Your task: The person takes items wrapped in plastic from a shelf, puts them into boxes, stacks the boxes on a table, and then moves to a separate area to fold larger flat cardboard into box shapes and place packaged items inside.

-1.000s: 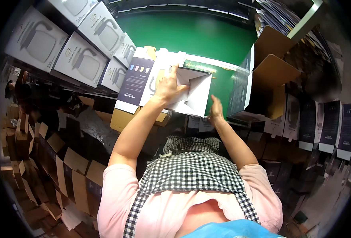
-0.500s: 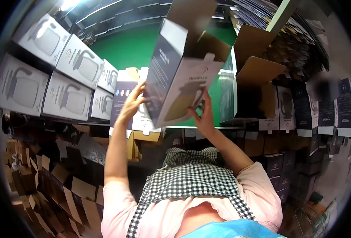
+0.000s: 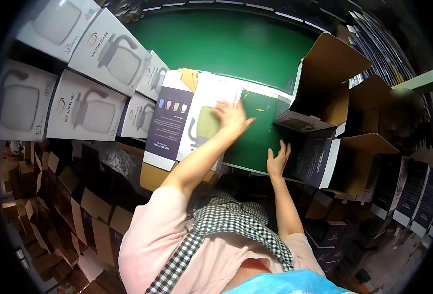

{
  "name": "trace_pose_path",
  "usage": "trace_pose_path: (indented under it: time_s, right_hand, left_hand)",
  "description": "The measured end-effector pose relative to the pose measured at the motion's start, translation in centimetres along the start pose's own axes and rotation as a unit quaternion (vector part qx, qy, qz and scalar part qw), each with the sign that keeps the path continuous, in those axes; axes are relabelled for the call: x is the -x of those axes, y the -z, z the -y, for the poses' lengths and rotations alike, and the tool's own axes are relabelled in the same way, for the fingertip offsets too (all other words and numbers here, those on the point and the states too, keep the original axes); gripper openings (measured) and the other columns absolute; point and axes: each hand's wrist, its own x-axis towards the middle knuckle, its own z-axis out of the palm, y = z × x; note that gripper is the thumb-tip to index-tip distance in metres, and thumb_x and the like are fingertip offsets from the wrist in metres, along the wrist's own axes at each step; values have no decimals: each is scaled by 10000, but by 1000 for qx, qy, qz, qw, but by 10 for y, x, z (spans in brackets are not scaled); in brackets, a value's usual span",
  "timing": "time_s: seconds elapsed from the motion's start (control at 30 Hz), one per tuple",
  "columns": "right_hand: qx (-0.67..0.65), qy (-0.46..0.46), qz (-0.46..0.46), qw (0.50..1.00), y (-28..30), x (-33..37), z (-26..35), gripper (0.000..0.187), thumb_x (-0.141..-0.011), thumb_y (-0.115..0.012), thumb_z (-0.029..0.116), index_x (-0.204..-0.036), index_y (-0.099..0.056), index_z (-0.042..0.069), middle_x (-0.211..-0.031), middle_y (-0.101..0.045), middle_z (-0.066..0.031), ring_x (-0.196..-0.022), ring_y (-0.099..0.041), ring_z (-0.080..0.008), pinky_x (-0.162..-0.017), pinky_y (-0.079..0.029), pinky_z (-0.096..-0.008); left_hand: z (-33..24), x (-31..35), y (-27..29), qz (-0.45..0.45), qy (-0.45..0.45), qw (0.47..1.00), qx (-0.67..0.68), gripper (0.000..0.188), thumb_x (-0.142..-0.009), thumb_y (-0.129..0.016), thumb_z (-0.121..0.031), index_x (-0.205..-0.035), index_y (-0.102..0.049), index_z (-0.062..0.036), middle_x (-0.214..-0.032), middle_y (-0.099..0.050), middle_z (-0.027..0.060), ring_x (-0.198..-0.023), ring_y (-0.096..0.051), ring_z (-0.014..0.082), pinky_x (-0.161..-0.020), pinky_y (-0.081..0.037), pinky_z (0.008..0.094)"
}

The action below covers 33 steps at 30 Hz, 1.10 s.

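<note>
My left hand (image 3: 232, 119) is empty, its fingers spread and slightly blurred. It hovers at the right side of a stack of flat, unfolded cartons (image 3: 172, 105), white and dark purple with a printed flask picture. My right hand (image 3: 278, 160), also empty with fingers apart, is over the green table (image 3: 248, 149). Just right of it an unfolded-up carton (image 3: 313, 159) lies with its brown inside and flap facing right. Behind that is another open carton (image 3: 302, 120), its brown flaps sticking up.
White printed flask boxes (image 3: 86, 110) are stacked in two layers at the left. Flat cardboard sheets (image 3: 383, 46) are piled at the far right. Dark cartons (image 3: 412, 196) line the right side. Brown open cartons (image 3: 96, 210) stand on the floor at lower left.
Both hands held an open carton up over the table; they have let go of it, and a carton now sits at the right. My left hand moved right, and the view has shifted.
</note>
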Motion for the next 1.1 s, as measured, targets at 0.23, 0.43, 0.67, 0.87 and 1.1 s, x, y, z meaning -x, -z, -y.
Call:
trace_pose_path:
  time_s: [0.23, 0.43, 0.67, 0.87, 1.1]
  right_hand:
    - [-118, 123, 73, 983, -11, 0, 89, 395, -838, -678, 63, -1215, -567, 25, -1366, -403, -244, -1226, -489, -376, -907, -508, -397]
    - [-223, 167, 87, 956, 35, 5, 164, 354, -875, -656, 69, -1213, -573, 3, -1352, -454, -198, -1179, -554, -322, -944, -514, -380]
    - [-563, 122, 39, 817, 129, -40, 221, 392, -1054, -378, 304, -1123, -602, -10, -1045, -670, -151, -1020, -628, -235, -932, -485, -365]
    - [-603, 310, 449, 582, 201, -82, 324, 769, -959, -459, 565, -1512, -266, 67, -1422, -466, -198, -1366, -393, -316, -1120, -286, -481]
    - [-481, 264, 343, 762, 187, -96, 330, 410, -884, -616, 300, -1191, -600, 28, -1169, -594, -137, -1064, -605, -210, -933, -450, -310]
  left_hand:
    - [58, 42, -50, -51, 70, 989, -121, 794, -923, -573, -394, -1525, -199, -36, -1478, -183, 423, -1363, -160, 618, -1053, -160, 735]
    - [96, 85, 6, -301, -49, 950, -70, 498, -939, -408, -101, -1426, -400, 3, -1249, -539, 351, -1174, -563, 417, -980, -465, 474]
    - [153, 283, 320, -309, -127, 878, 342, 178, -948, -570, -42, -1104, -634, 16, -883, -693, 84, -772, -652, 124, -660, -521, 264]
    - [167, 196, 234, -237, -140, 792, 545, 323, -929, -659, -191, -1227, -617, -75, -812, -522, -56, -733, -470, 29, -650, -394, 194]
    - [-25, 136, 189, -230, -180, 884, 364, 615, -961, -554, -473, -1397, -476, -46, -1359, -532, 178, -1275, -484, 264, -1058, -371, 346]
